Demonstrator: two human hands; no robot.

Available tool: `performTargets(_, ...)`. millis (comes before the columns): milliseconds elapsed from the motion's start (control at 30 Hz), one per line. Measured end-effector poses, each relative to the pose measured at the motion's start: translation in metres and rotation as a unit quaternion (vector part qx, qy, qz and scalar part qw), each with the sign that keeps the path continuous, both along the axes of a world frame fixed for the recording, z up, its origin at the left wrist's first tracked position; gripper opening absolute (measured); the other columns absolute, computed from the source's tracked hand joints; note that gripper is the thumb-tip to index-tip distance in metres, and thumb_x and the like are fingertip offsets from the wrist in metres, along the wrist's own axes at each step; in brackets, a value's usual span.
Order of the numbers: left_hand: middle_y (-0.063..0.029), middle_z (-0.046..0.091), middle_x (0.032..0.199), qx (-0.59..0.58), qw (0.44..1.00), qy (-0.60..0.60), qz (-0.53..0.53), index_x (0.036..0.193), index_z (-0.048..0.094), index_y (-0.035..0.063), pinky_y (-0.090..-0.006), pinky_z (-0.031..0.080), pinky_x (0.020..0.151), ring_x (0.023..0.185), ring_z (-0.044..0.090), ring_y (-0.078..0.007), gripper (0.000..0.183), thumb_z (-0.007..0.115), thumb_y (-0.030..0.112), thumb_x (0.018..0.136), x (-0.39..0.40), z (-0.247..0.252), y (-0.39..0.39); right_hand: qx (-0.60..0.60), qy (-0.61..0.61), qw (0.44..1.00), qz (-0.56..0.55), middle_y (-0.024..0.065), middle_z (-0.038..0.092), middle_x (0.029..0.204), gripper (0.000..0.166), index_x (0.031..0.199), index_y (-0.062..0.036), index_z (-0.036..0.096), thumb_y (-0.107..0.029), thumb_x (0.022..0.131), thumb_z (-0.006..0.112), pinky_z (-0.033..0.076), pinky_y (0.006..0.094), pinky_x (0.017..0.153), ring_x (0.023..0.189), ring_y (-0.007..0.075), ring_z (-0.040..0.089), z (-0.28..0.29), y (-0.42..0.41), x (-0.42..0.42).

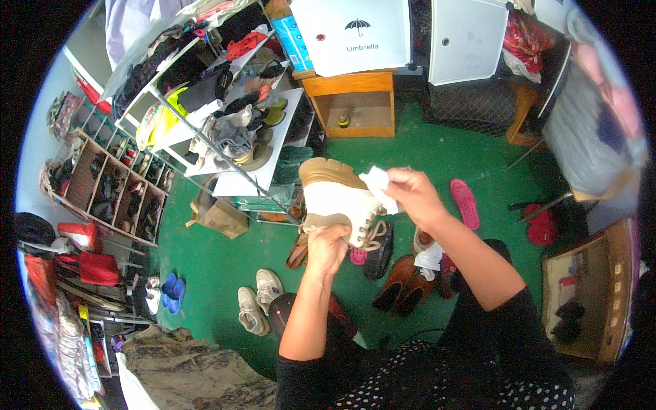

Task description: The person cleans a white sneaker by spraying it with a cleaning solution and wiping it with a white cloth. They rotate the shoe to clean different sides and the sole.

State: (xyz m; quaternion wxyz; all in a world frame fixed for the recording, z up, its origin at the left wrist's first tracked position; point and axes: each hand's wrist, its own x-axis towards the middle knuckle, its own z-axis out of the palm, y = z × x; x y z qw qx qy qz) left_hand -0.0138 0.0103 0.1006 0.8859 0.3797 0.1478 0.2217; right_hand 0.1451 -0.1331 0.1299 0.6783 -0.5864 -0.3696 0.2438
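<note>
A white lace-up boot (330,197) with a tan sole and tan collar is held up in front of me, toe pointing away. My left hand (328,246) grips it by the collar. A crumpled white tissue or cloth (378,187) is pinched between the fingers of my right hand (412,192), against the sole edge near the toe. Beige laces (376,233) hang loose at the boot's right side. Below on the green floor stand a pair of brown shoes (402,284) and a black shoe (379,251). Another white cloth (430,259) lies by the brown pair.
White sneakers (259,297) and blue slippers (173,292) are on the floor to the left. A crowded metal shelf rack (246,179) rises at upper left. Ahead stands a wooden cabinet (353,84); a pink slipper (465,204) and a cardboard box (579,302) lie right.
</note>
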Motion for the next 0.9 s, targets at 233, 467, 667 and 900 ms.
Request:
performTargets(233, -0.0096, 0.064, 0.094, 0.067, 0.996, 0.043, -0.031, 0.098, 0.062, -0.0032, -0.0328, 0.050, 0.077, 0.087, 0.062, -0.0212, 0.024, 0.056, -0.009, 0.076, 0.006, -0.014, -0.019, 0.104, 0.246, 0.961, 0.073, 0.0076, 0.064, 0.112, 0.025, 0.117, -0.0003, 0.061, -0.005, 0.094, 0.052, 0.054, 0.0319, 0.080, 0.095, 0.0185, 0.065, 0.012, 0.007, -0.003)
performTargets(467, -0.0055, 0.064, 0.097, 0.310, 0.932, 0.155, -0.111, 0.100, 0.063, -0.0012, -0.0295, 0.047, 0.079, 0.092, 0.059, -0.0175, 0.022, 0.053, -0.002, 0.080, 0.009, -0.021, -0.036, 0.030, -0.434, 0.895, -0.098, 0.0116, 0.061, 0.095, 0.027, 0.100, -0.0047, 0.070, 0.002, 0.079, 0.056, 0.051, 0.0329, 0.073, 0.085, 0.0289, 0.061, 0.016, 0.014, -0.035)
performTargets(667, -0.0057, 0.062, 0.102, 0.238, 0.964, 0.094, -0.070, 0.109, 0.060, -0.0017, -0.0284, 0.046, 0.081, 0.094, 0.058, -0.0153, 0.033, 0.049, -0.004, 0.078, 0.009, -0.005, -0.029, 0.025, -0.496, 0.862, -0.103, 0.0104, 0.062, 0.094, 0.020, 0.095, -0.0044, 0.070, -0.001, 0.078, 0.061, 0.053, 0.0367, 0.069, 0.083, 0.0288, 0.063, 0.009, 0.006, -0.031)
performTargets(900, -0.0091, 0.061, 0.112, 0.124, 0.992, 0.010, -0.001, 0.120, 0.053, -0.0007, -0.0334, 0.046, 0.090, 0.103, 0.059, -0.0215, 0.053, 0.046, -0.015, 0.069, 0.008, 0.009, -0.018, 0.017, -0.466, 0.868, -0.168, 0.0120, 0.061, 0.091, 0.024, 0.099, -0.0031, 0.069, 0.003, 0.077, 0.062, 0.052, 0.0364, 0.067, 0.077, 0.0298, 0.062, -0.004, 0.002, -0.027)
